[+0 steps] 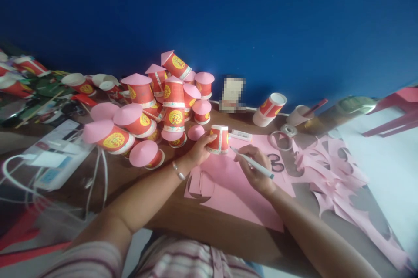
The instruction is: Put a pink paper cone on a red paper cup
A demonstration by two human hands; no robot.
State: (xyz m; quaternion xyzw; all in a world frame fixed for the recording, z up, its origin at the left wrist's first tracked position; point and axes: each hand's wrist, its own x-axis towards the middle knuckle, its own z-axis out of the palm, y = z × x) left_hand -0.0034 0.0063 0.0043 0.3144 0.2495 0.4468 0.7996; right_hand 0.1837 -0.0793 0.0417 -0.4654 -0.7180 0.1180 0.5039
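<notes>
My left hand point(200, 149) is closed around the side of a red paper cup point(218, 139), which stands upside down with a white strip down its front. My right hand point(256, 168) grips a pale marker pen point(253, 162) with its tip pointing at the cup's right side; I cannot tell if it touches. Pink paper point(241, 199) with round cut-outs lies under both hands. Dark-handled scissors point(276, 163) rest on it beside my right hand. Left of the cup stand several red cups with pink paper cones on top point(174, 119), some stacked.
Pink paper scraps point(329, 169) spread to the right. Near them are a tape roll point(281, 140), a smaller white roll point(289, 130), stacked cups point(269, 109) and a cup with a red-handled tool point(299, 115). A white power strip point(63, 154) with cables lies left. A blue wall point(228, 21) rises behind.
</notes>
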